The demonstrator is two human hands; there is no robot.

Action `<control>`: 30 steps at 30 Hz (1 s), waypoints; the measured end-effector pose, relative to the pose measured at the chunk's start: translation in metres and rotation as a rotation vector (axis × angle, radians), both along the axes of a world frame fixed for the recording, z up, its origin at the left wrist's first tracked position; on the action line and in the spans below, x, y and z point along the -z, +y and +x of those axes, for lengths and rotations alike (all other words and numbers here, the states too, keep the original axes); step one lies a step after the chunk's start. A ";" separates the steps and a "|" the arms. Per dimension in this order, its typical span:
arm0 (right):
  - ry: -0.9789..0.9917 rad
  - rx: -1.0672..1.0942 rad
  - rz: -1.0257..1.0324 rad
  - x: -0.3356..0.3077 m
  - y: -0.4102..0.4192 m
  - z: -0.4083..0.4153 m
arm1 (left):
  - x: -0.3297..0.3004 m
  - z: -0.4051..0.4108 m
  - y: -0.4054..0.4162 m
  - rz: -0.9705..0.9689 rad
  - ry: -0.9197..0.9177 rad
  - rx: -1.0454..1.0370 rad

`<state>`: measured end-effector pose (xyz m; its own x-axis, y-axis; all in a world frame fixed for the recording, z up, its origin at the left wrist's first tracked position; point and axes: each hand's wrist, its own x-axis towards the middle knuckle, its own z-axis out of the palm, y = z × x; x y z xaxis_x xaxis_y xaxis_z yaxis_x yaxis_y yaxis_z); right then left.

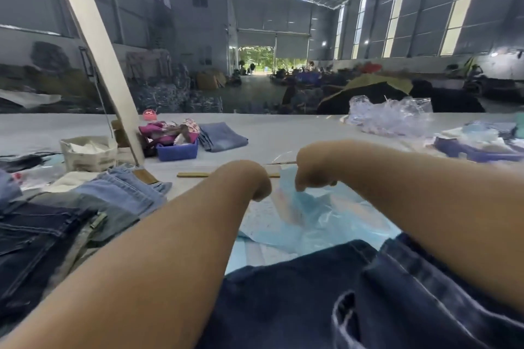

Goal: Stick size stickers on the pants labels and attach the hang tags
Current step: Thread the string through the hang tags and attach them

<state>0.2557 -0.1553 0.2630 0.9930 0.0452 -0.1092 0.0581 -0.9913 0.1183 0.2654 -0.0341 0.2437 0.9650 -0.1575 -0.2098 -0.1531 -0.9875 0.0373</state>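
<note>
Both my forearms reach forward over the table. My right hand is bent down at the wrist and pinches the raised top edge of a light blue plastic bag, which lies crumpled on the table. My left hand hangs bent down just left of that bag's edge. Its fingers curl under, hidden by the wrist, so any hold is unclear. Dark blue jeans lie nearest me, under my arms. No sticker or hang tag is visible.
A pile of jeans in several shades lies at left. Behind it are a white bag, a blue bin of scraps and folded jeans. A wooden ruler lies ahead; clear plastic bags and a blue tray sit right.
</note>
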 end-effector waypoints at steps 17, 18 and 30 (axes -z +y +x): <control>0.478 0.152 0.207 0.196 -0.051 0.073 | 0.202 0.105 -0.017 -0.290 0.207 0.046; 0.492 0.163 0.207 0.198 -0.049 0.073 | 0.200 0.102 -0.018 -0.329 0.239 0.093; 0.660 0.301 0.414 0.211 -0.049 0.072 | 0.206 0.088 -0.018 -0.169 0.332 0.252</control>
